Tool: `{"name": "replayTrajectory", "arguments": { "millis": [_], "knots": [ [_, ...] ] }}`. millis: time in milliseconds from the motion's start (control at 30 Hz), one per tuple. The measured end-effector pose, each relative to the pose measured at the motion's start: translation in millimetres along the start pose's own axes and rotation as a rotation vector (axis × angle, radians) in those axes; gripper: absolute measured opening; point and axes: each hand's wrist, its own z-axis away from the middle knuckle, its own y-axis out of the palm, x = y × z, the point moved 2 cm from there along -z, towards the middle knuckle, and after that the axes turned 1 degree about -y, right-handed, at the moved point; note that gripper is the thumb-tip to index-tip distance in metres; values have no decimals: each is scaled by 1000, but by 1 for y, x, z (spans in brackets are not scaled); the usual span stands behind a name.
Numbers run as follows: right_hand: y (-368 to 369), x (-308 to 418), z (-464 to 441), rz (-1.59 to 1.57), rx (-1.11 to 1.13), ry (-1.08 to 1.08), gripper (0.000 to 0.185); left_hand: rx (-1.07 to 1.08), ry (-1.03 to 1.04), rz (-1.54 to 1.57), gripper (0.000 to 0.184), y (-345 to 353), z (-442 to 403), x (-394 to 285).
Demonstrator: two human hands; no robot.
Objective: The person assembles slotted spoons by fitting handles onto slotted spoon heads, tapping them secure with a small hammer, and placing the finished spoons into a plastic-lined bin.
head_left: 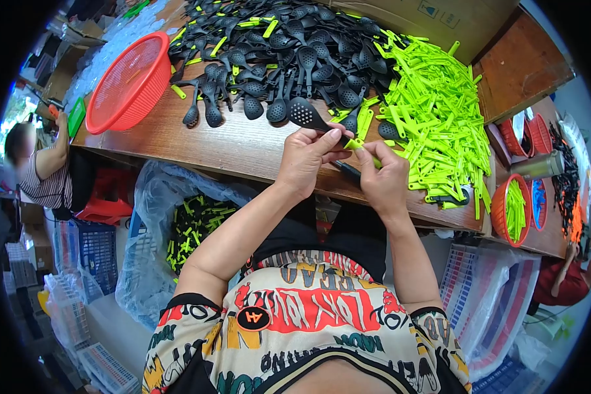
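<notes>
My left hand (308,156) is closed on a black slotted spoon (305,113), whose perforated bowl points up and to the left. My right hand (383,176) pinches a lime-green handle piece (354,144) at the spoon's lower end. The two parts meet between my hands, above the table's front edge; how far one sits inside the other is hidden by my fingers. Beyond my hands lies a big heap of black slotted spoons (249,87). A pile of loose lime-green handles (433,111) spreads just to the right.
An empty red basket (128,84) stands on the wooden table (243,141) at left. Below it, a plastic-lined crate (148,226) holds black-and-green pieces. A cardboard box (433,20) backs the heap. Other people sit at far left and far right, near red baskets (505,210).
</notes>
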Motion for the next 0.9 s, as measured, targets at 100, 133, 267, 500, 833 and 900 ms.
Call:
{"name": "replayTrajectory", "arguments": {
  "millis": [100, 133, 267, 500, 833, 900],
  "knots": [
    [-1, 13, 6, 214, -57, -284, 6, -35, -179, 19, 20, -2, 0, 4],
    [-1, 13, 9, 292, -44, -406, 6, -2, -208, 8, 20, -1, 1, 5],
    [-1, 2, 26, 381, 75, -498, 11, 5, -266, -148, 23, -6, 5, 6],
    [-47, -46, -2, 510, 3, -291, 9, -25, -218, -99, 21, -12, 0, -4],
    [-9, -72, -58, 521, 354, -403, 17, -48, -245, -30, 19, -8, -4, 12],
    [-10, -76, -60, 539, 351, -404, 17, -71, -228, 3, 20, -9, -4, 13]
  ]
}}
